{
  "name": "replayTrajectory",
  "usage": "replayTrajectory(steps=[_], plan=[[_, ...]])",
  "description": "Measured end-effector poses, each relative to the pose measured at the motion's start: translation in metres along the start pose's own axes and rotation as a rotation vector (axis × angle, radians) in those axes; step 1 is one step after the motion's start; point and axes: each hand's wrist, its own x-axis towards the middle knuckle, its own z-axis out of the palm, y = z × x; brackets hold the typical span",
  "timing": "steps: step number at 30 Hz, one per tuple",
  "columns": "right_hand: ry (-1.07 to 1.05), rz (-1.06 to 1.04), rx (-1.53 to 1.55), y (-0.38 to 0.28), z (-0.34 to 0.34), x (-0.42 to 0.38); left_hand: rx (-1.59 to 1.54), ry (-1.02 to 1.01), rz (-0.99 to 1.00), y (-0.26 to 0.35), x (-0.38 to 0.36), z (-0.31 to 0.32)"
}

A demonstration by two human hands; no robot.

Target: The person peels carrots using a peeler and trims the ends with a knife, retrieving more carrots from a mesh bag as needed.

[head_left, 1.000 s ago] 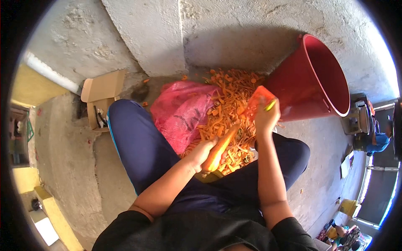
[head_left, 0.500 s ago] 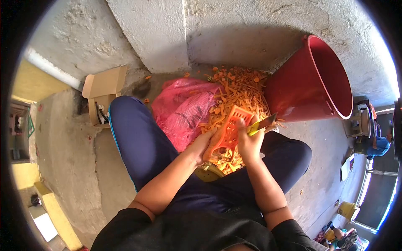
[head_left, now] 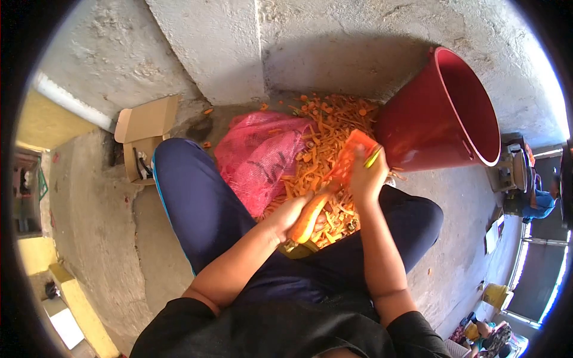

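Over my lap, my left hand (head_left: pixel 285 218) is closed around the thick end of a carrot (head_left: pixel 308 219), whose peeled side shows bright orange. My right hand (head_left: pixel 367 179) grips an orange plastic peeler (head_left: pixel 360 142) with holes through it, at the carrot's far end; motion blurs the tool. The same hand also holds a knife, of which only the yellow handle (head_left: pixel 372 157) is plain. Below the hands, carrot peelings (head_left: pixel 334 230) lie in and around a yellowish container (head_left: pixel 296 251), mostly hidden between my legs.
A heap of carrot peelings (head_left: pixel 334 122) lies against the wall beside a pink mesh sack (head_left: pixel 259 152). To the right leans a large red bucket (head_left: pixel 412 125). An opened cardboard box (head_left: pixel 146 119) stands at left. Another person (head_left: pixel 542 204) is at the far right.
The peeler has moved away from me, up along the carrot to its far end, uncovering the carrot's peeled side. My right hand moved with it, and the knife blade no longer shows clearly.
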Motion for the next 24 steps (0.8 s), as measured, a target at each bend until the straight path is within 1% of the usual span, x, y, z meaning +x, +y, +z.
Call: replayTrajectory(steps=[2, 3, 4, 6, 7, 8, 9, 10, 11, 12, 13, 14, 15, 16, 18, 19, 22, 24], plan=[[0.159, 0.084, -0.084, 0.015, -0.009, 0.027, 0.052, -0.012, -0.019, -0.001, -0.002, 0.005], [0.246, 0.091, -0.165, 0.032, -0.010, 0.038, 0.019, -0.103, -0.001, -0.001, -0.002, 0.000], [0.192, 0.313, -0.056, 0.035, -0.017, 0.045, 0.004, -0.044, 0.016, 0.001, -0.002, 0.002], [0.188, 0.173, 0.126, 0.032, -0.019, 0.042, -0.031, 0.077, 0.057, 0.006, -0.003, 0.006], [0.142, 0.162, 0.190, 0.022, -0.019, 0.035, -0.030, 0.239, 0.102, 0.006, -0.001, 0.004], [0.095, 0.153, 0.253, 0.010, -0.019, 0.025, -0.009, 0.210, 0.108, 0.006, -0.001, 0.004], [0.021, 0.240, 0.357, -0.004, -0.021, 0.015, 0.012, 0.181, 0.113, 0.006, 0.000, 0.004], [-0.038, 0.205, 0.413, -0.018, -0.021, 0.004, 0.033, 0.155, 0.117, 0.006, 0.000, 0.003], [-0.090, 0.217, 0.315, -0.003, -0.016, -0.008, 0.049, 0.083, 0.130, 0.006, 0.002, -0.002], [-0.118, 0.165, 0.470, -0.024, -0.013, -0.019, -0.004, 0.091, 0.111, 0.005, 0.003, -0.006], [-0.178, 0.252, 0.597, -0.039, -0.012, -0.029, -0.055, 0.096, 0.092, 0.005, 0.005, -0.010], [-0.261, 0.272, 0.607, -0.034, -0.010, -0.039, -0.106, 0.099, 0.073, 0.005, 0.007, -0.011], [-0.340, 0.221, 0.549, -0.037, -0.010, -0.045, -0.146, 0.220, 0.149, 0.004, 0.008, 0.004], [-0.418, 0.168, 0.490, -0.039, -0.009, -0.049, -0.132, 0.230, 0.162, 0.006, 0.006, 0.010], [-0.380, 0.110, 0.474, -0.042, -0.004, -0.052, -0.104, 0.251, 0.189, 0.008, 0.005, 0.016], [-0.363, 0.081, 0.465, -0.043, -0.003, -0.052, -0.120, 0.205, 0.178, 0.008, 0.006, 0.010], [-0.338, 0.001, 0.277, -0.046, -0.006, -0.049, 0.016, 0.301, 0.186, 0.009, 0.007, 0.008], [-0.258, -0.035, 0.193, -0.048, -0.008, -0.042, 0.178, 0.246, 0.172, 0.014, -0.002, 0.016]])
